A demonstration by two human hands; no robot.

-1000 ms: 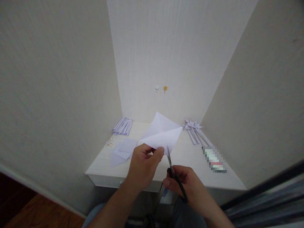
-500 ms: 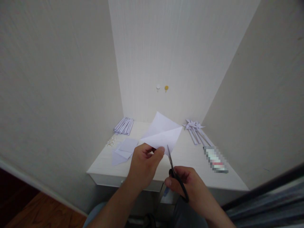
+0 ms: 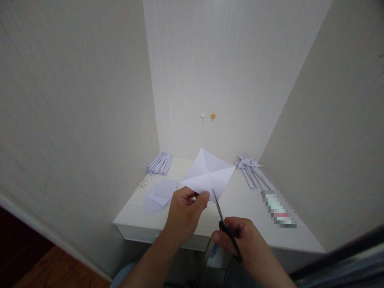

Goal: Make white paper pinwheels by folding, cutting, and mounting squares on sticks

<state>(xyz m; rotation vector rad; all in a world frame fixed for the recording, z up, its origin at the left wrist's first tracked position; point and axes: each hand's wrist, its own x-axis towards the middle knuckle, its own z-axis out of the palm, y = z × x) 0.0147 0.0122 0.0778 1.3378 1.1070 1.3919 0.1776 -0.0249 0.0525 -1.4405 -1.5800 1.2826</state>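
Note:
My left hand (image 3: 188, 212) pinches the near edge of a white paper square (image 3: 207, 170) between thumb and fingers. Creases run across the sheet and meet near its middle. My right hand (image 3: 243, 236) is wrapped round the black handles of a pair of scissors (image 3: 219, 208). The blades point away from me, and their tips reach the near part of the paper, right of my left thumb. Whether the blades are closed on the paper I cannot tell. Left of the held sheet, several loose white paper pieces (image 3: 159, 195) lie on the white desk (image 3: 132, 214).
Rolled paper sticks (image 3: 160, 164) lie in a bundle at the back left, with a pile of small pale bits (image 3: 144, 183) in front. Paper pinwheels (image 3: 248, 163) on sticks lie at the back right. Nearer is a blurred-out flat object (image 3: 279, 210). Walls enclose the desk on three sides.
The paper has flattened out, and its crossing creases now show more fully. Both hands keep their grip. The whole view has shifted slightly, with everything appearing a little lower and further right.

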